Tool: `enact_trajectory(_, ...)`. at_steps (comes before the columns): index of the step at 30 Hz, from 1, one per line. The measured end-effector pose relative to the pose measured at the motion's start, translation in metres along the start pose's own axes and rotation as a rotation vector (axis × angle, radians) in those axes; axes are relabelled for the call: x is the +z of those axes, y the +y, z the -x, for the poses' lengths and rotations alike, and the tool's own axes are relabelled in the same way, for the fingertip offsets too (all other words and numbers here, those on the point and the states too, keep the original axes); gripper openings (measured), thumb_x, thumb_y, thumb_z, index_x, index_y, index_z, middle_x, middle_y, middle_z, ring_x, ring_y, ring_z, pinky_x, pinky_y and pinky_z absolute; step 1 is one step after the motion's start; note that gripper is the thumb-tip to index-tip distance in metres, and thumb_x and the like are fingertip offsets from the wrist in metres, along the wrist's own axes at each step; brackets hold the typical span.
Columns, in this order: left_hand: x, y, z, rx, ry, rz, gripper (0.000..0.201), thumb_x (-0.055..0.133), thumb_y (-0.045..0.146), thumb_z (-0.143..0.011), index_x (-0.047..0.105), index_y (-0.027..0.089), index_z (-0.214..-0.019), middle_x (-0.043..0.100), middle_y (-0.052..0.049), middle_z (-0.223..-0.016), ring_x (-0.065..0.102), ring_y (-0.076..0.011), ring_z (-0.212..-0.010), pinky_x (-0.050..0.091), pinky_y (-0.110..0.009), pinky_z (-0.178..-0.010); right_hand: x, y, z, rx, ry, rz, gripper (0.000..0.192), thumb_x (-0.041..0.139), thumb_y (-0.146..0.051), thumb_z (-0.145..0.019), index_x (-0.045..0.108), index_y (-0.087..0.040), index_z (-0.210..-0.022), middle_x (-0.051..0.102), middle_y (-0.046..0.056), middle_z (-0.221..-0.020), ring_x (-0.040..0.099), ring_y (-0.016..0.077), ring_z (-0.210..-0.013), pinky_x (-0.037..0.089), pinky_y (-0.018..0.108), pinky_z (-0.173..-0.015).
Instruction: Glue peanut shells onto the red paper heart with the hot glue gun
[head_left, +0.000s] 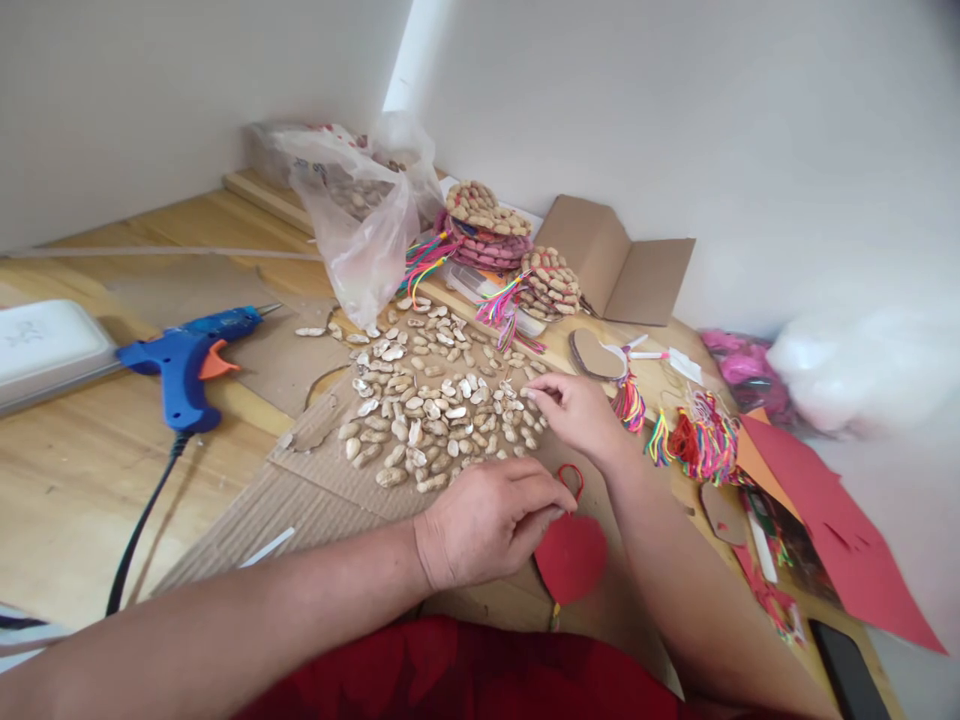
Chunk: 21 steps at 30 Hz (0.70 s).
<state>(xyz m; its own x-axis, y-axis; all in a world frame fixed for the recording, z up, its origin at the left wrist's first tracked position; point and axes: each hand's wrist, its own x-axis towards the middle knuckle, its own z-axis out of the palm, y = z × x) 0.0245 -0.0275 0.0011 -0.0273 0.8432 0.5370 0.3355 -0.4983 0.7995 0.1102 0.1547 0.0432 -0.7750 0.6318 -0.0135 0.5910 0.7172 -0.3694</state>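
A white tray lies at the far left of the table, and a blue glue gun rests just right of it, nozzle pointing toward the work and cord trailing to the near edge, apparently parked within reach. Corrugated card covers the middle of the table, probably as a working mat, and carries a loose spread of peanut shells. Behind the spread, a clear bag with more shells slumps open. The left hand rests at the near edge of the shells, its fingers curled down onto the rim of a red heart, seemingly pinning it flat; its grip is nearly closed. A red loop rises from the heart's top. The right hand reaches into the right side of the spread, fingertips pinched close among the shells; whether it holds one cannot be told. Farther right stand finished shell pieces with coloured tassels, a folded box, red paper and a dark phone. Nothing blocks either hand, though the tassels lie close beside the right wrist.
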Motion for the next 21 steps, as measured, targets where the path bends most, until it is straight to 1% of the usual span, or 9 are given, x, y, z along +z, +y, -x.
enact_trajectory(3, 0.0, 0.001, 0.0, -0.001, 0.0, 0.002, 0.019, 0.052, 0.014, -0.097, 0.069, 0.015, -0.105, 0.072, -0.007, -0.096, 0.067, -0.0161, -0.089, 0.054, -0.027, -0.082, 0.002, 0.003, -0.009, 0.041, 0.047, -0.109, 0.017, 0.062, -0.027, -0.091, 0.077, -0.022, -0.097, 0.077, 0.002, -0.089, 0.067, 0.0175, -0.074, 0.045, 0.028, -0.07)
enact_trajectory(5, 0.0, 0.001, 0.0, 0.002, 0.005, 0.006, 0.019, 0.052, 0.013, -0.097, 0.069, 0.015, -0.105, 0.072, -0.007, -0.096, 0.067, -0.0159, -0.089, 0.054, -0.026, -0.082, 0.005, 0.006, -0.018, 0.075, 0.06, -0.18, 0.017, 0.064, -0.028, -0.089, 0.076, -0.021, -0.1, 0.077, 0.002, -0.089, 0.068, 0.0169, -0.075, 0.047, 0.027, -0.071)
enact_trajectory(7, -0.001, 0.001, 0.0, 0.008, 0.01, 0.006, 0.019, 0.052, 0.013, -0.097, 0.069, 0.015, -0.105, 0.072, -0.007, -0.096, 0.067, -0.0157, -0.089, 0.054, -0.026, -0.082, 0.01, 0.007, -0.027, 0.111, 0.059, -0.205, 0.017, 0.066, -0.028, -0.088, 0.074, -0.02, -0.1, 0.076, 0.001, -0.086, 0.067, 0.016, -0.073, 0.047, 0.026, -0.071)
enact_trajectory(10, -0.001, 0.002, 0.0, 0.011, 0.008, 0.005, 0.019, 0.052, 0.012, -0.096, 0.069, 0.015, -0.105, 0.072, -0.007, -0.096, 0.066, -0.0157, -0.088, 0.054, -0.026, -0.082, 0.014, 0.006, -0.034, 0.132, 0.07, -0.157, 0.013, 0.067, -0.027, -0.086, 0.074, -0.02, -0.095, 0.074, 0.001, -0.08, 0.066, 0.0155, -0.069, 0.047, 0.027, -0.071)
enact_trajectory(13, -0.002, 0.002, -0.001, 0.005, -0.007, 0.001, 0.019, 0.052, 0.012, -0.096, 0.069, 0.015, -0.105, 0.071, -0.007, -0.096, 0.066, -0.0157, -0.089, 0.054, -0.026, -0.082, 0.015, 0.003, -0.034, 0.126, 0.087, -0.097, 0.01, 0.067, -0.024, -0.086, 0.074, -0.02, -0.091, 0.072, 0.001, -0.075, 0.064, 0.0161, -0.067, 0.046, 0.028, -0.071)
enact_trajectory(21, -0.001, 0.001, 0.0, -0.003, 0.003, 0.013, 0.019, 0.051, 0.014, -0.097, 0.068, 0.016, -0.105, 0.072, -0.007, -0.096, 0.067, -0.0158, -0.088, 0.054, -0.026, -0.081, 0.014, 0.003, -0.03, 0.077, 0.111, 0.014, 0.012, 0.065, -0.025, -0.087, 0.076, -0.021, -0.089, 0.07, 0.0, -0.07, 0.062, 0.0178, -0.066, 0.043, 0.029, -0.069)
